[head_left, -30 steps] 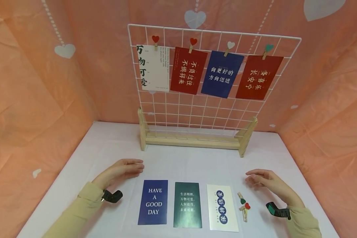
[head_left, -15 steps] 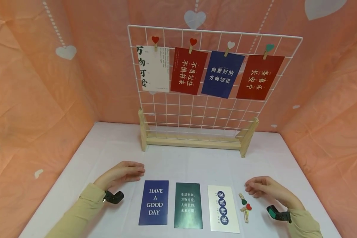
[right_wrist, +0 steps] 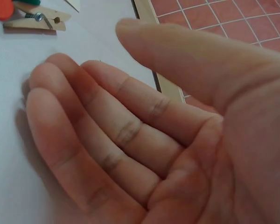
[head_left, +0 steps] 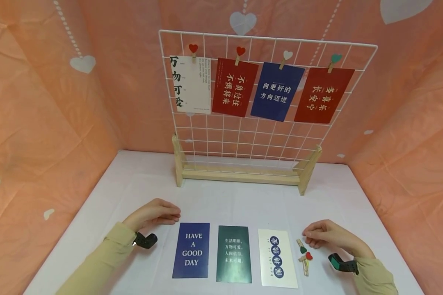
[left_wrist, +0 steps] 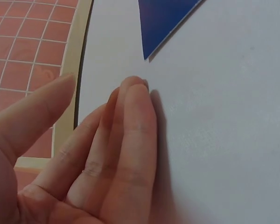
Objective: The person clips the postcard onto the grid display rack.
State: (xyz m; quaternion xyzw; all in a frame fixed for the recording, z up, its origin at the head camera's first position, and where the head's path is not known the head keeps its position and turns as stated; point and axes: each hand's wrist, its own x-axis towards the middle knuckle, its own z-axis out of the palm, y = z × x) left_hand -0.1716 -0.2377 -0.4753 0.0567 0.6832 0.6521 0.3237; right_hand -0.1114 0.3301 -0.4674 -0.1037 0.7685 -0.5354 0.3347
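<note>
My left hand (head_left: 153, 214) rests by the table surface just above the blue "HAVE A GOOD DAY" card (head_left: 191, 250). In the left wrist view its fingers (left_wrist: 140, 135) are loosely bent with nothing between them, and a corner of the blue card (left_wrist: 163, 23) shows ahead. My right hand (head_left: 334, 237) is beside a small group of wooden clothespins (head_left: 305, 268) with heart tops, holding nothing. The right wrist view shows its relaxed fingers (right_wrist: 60, 135) and a clothespin (right_wrist: 30, 24) beyond them. Between the hands lie a green card (head_left: 234, 270) and a white card (head_left: 267, 280).
Behind the cards stands a white wire grid rack (head_left: 266, 38) on a wooden base (head_left: 240, 176). Clothespins hold a white card (head_left: 195, 90), two red cards (head_left: 225, 108) and a blue card (head_left: 269, 110) along its upper part. Pink cloth (head_left: 40, 123) surrounds the table.
My right hand has come down and a little closer to the clothespins. The left hand has shifted slightly down and right. Cards and clothespins stay where they were.
</note>
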